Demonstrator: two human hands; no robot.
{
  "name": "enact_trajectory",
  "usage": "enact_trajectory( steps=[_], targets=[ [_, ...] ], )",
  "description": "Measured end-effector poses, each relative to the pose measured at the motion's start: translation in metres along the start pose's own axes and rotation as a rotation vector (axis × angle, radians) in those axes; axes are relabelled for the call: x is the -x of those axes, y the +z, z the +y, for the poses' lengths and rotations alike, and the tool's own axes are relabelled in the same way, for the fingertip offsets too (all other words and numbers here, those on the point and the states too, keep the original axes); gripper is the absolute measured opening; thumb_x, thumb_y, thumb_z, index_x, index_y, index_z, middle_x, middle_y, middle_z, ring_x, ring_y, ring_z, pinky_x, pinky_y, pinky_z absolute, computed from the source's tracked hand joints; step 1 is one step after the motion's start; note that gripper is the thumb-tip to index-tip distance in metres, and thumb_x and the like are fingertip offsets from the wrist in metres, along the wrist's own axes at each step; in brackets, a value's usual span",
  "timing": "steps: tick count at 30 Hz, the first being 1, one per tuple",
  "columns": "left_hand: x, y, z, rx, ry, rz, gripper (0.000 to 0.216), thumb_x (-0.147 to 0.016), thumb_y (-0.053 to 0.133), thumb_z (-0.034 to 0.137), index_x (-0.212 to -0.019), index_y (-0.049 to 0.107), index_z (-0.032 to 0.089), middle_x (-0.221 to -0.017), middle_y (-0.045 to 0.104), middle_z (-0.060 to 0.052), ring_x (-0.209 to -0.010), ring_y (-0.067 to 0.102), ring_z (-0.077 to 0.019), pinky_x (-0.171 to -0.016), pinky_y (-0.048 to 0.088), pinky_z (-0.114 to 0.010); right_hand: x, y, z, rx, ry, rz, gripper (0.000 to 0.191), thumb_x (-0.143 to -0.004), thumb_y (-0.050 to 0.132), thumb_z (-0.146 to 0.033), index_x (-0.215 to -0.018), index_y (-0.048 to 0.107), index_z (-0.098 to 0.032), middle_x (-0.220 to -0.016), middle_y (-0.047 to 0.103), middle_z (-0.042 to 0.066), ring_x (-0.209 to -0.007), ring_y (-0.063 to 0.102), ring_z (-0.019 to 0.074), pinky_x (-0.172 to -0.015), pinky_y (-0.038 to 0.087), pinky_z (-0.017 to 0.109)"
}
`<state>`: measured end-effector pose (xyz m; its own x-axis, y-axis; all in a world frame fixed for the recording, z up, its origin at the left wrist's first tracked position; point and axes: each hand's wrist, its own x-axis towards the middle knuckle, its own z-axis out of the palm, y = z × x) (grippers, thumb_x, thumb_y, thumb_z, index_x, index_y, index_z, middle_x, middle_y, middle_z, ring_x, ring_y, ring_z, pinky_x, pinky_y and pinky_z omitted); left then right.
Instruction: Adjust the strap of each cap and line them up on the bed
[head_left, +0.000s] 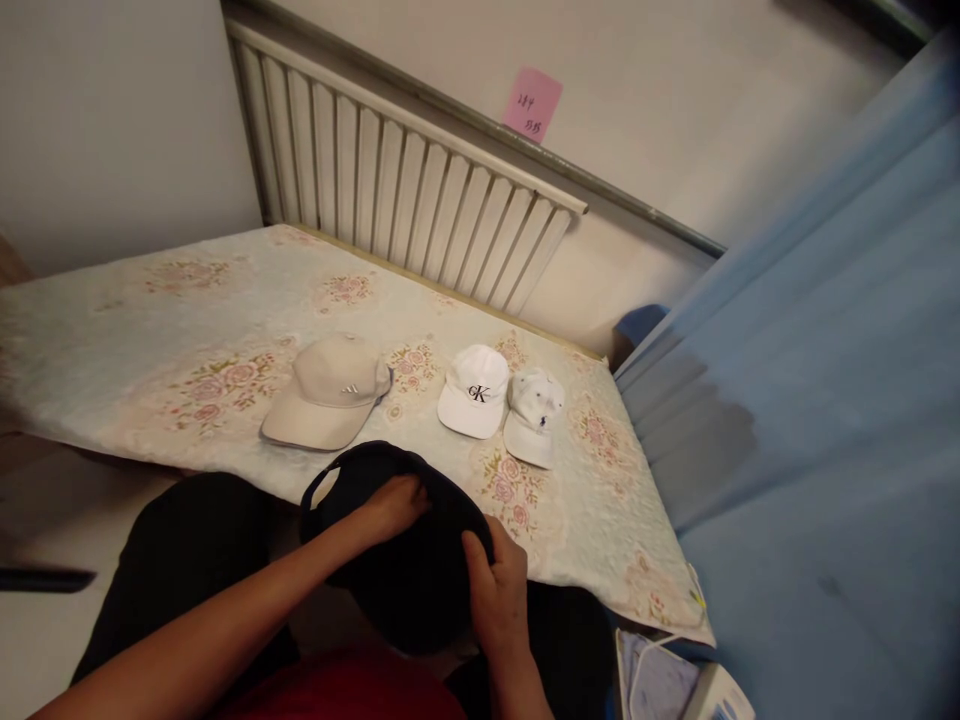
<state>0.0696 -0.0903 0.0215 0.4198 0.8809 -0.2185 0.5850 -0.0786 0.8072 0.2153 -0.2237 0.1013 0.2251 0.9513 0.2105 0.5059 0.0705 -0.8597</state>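
Black cap [409, 570], held over the person's lap at the near edge of the floral-covered bed [150, 330], sits between both hands: the left hand [394, 505] grips its far rim with the fingers curled together over the fabric, and the right hand [495, 590] clasps its right side, fingers pressed close and thumb laid on the crown. Farther off on the bed lie a beige cap [330, 400] to the left, then a white CK cap [475, 392] touching a plain white cap [534, 415] on the right. Behind them stand a white radiator [420, 190], a pink sticky note [532, 103] on the wall and a blue curtain [825, 400] at right.
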Motion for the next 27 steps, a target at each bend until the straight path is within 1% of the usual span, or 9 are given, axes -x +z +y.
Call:
enact_trajectory(
  steps=[3, 7, 10, 12, 14, 18, 20, 23, 27],
  targets=[
    [0.002, 0.001, -0.003, 0.059, -0.006, -0.011, 0.012, -0.069, 0.057, 0.028, -0.065, 0.050, 0.020, -0.070, 0.060, -0.003, -0.073, 0.059, -0.0217, -0.069, 0.044, -0.032, 0.001, -0.001, 0.000, 0.011, -0.016, 0.003, 0.020, -0.088, 0.048, -0.028, -0.092, 0.066, -0.021, -0.081, 0.069, 0.001, -0.075, 0.062, 0.0163, -0.068, 0.046, 0.024],
    [-0.001, -0.004, -0.013, 0.200, -0.041, 0.004, 0.023, -0.072, 0.053, 0.041, -0.068, 0.048, 0.020, -0.065, 0.054, 0.000, -0.065, 0.058, -0.0179, -0.061, 0.044, -0.028, 0.002, -0.006, 0.002, 0.012, -0.015, 0.020, 0.021, -0.089, 0.048, -0.029, -0.094, 0.066, -0.020, -0.083, 0.070, 0.002, -0.076, 0.063, 0.0164, -0.068, 0.047, 0.023],
    [-0.005, -0.011, -0.020, 0.283, -0.066, 0.044, 0.028, -0.072, 0.052, 0.047, -0.070, 0.047, 0.020, -0.066, 0.052, 0.001, -0.066, 0.057, -0.0177, -0.061, 0.045, -0.028, 0.003, -0.010, 0.002, 0.009, -0.019, 0.028, 0.021, -0.089, 0.048, -0.028, -0.095, 0.066, -0.020, -0.085, 0.071, 0.002, -0.077, 0.064, 0.0166, -0.069, 0.048, 0.023],
    [-0.005, -0.016, -0.020, 0.322, -0.068, 0.045, 0.029, -0.071, 0.052, 0.049, -0.070, 0.047, 0.020, -0.067, 0.053, 0.001, -0.067, 0.057, -0.0176, -0.063, 0.045, -0.029, 0.003, -0.010, 0.002, 0.010, -0.024, 0.036, 0.020, -0.089, 0.048, -0.028, -0.095, 0.066, -0.021, -0.085, 0.071, 0.002, -0.078, 0.064, 0.0167, -0.069, 0.048, 0.023],
    [-0.001, -0.017, -0.014, 0.356, -0.063, 0.003, 0.028, -0.070, 0.053, 0.048, -0.070, 0.049, 0.020, -0.069, 0.056, 0.000, -0.067, 0.058, -0.0172, -0.065, 0.045, -0.028, 0.003, -0.008, 0.002, 0.016, -0.035, 0.039, 0.020, -0.089, 0.049, -0.028, -0.094, 0.066, -0.021, -0.084, 0.071, 0.002, -0.077, 0.064, 0.0166, -0.068, 0.048, 0.023],
    [0.014, -0.013, 0.004, 0.388, -0.054, -0.181, 0.022, -0.066, 0.058, 0.039, -0.067, 0.057, 0.017, -0.065, 0.061, -0.002, -0.063, 0.058, -0.0176, -0.062, 0.045, -0.029, 0.004, -0.004, 0.001, 0.018, -0.067, 0.009, 0.020, -0.089, 0.048, -0.027, -0.094, 0.067, -0.021, -0.084, 0.071, 0.001, -0.076, 0.064, 0.0161, -0.068, 0.047, 0.023],
    [0.019, -0.010, 0.010, 0.388, -0.054, -0.237, 0.018, -0.064, 0.059, 0.034, -0.063, 0.059, 0.017, -0.061, 0.061, -0.002, -0.061, 0.058, -0.0176, -0.061, 0.044, -0.029, 0.004, -0.003, 0.000, 0.011, -0.085, -0.014, 0.021, -0.089, 0.048, -0.026, -0.096, 0.067, -0.022, -0.087, 0.071, 0.002, -0.079, 0.064, 0.0164, -0.071, 0.048, 0.024],
    [0.020, -0.008, 0.012, 0.392, -0.060, -0.240, 0.016, -0.064, 0.059, 0.033, -0.062, 0.058, 0.017, -0.060, 0.061, -0.002, -0.061, 0.057, -0.0172, -0.061, 0.043, -0.029, 0.005, -0.003, 0.000, 0.017, -0.090, -0.021, 0.021, -0.089, 0.047, -0.026, -0.097, 0.067, -0.021, -0.088, 0.071, 0.002, -0.080, 0.064, 0.0165, -0.072, 0.048, 0.024],
    [0.011, -0.010, -0.003, 0.414, -0.074, -0.171, 0.025, -0.066, 0.059, 0.042, -0.068, 0.056, 0.018, -0.065, 0.059, 0.000, -0.064, 0.058, -0.0169, -0.062, 0.043, -0.028, 0.006, -0.006, 0.002, 0.028, -0.070, -0.005, 0.021, -0.089, 0.047, -0.027, -0.095, 0.067, -0.021, -0.084, 0.071, 0.002, -0.076, 0.064, 0.0164, -0.069, 0.048, 0.024]
  ],
)
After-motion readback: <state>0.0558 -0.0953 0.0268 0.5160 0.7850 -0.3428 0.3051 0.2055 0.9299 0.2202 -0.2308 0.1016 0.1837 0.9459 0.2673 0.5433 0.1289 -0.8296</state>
